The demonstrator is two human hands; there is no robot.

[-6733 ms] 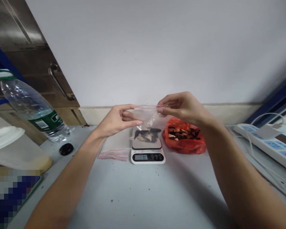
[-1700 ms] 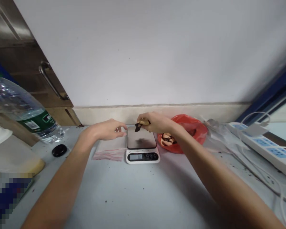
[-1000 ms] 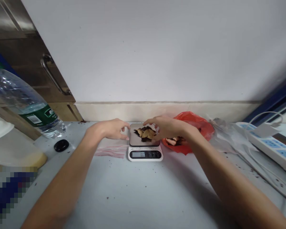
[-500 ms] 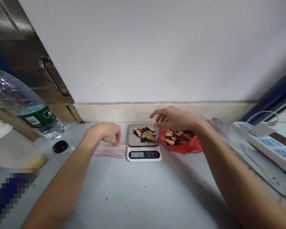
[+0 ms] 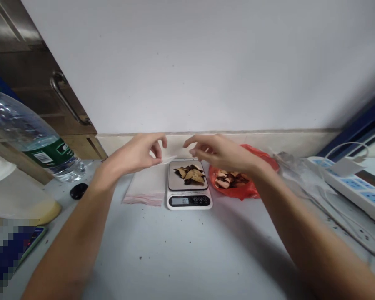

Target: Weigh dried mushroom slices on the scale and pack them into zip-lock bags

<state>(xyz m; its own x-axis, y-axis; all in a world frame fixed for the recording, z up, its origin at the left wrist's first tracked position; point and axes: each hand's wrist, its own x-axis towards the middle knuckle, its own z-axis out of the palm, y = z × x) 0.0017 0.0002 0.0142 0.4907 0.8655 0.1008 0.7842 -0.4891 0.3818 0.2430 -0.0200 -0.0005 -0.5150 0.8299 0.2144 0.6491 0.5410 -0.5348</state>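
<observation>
My left hand [image 5: 137,155] pinches a thin clear plastic bag [image 5: 168,159] by its edge, up at the far left of the kitchen scale [image 5: 189,202]. My right hand [image 5: 220,154] hovers beyond the scale's right side, fingers curved and apart, holding nothing. On the scale's plate rests a small heap of dried slices [image 5: 190,174], dark-edged and tan. Its display seems to read 10.0. Left of the scale lies a stack of zip bags [image 5: 145,189] with pinkish-red seal strips. A red plastic bag [image 5: 237,192] with more dried pieces sits open under my right wrist.
On the left stand a large water bottle [image 5: 46,146], a whitish plastic container [image 5: 15,191] and a round black lid [image 5: 78,191]. A white power strip [image 5: 353,183] with cables [image 5: 340,216] lies at right. A pale wall [image 5: 206,66] rises behind the table.
My left hand has risen from the bag stack and moved right with one plastic bag. My right hand has shifted slightly left. The display went from about 10.4 to about 10.0.
</observation>
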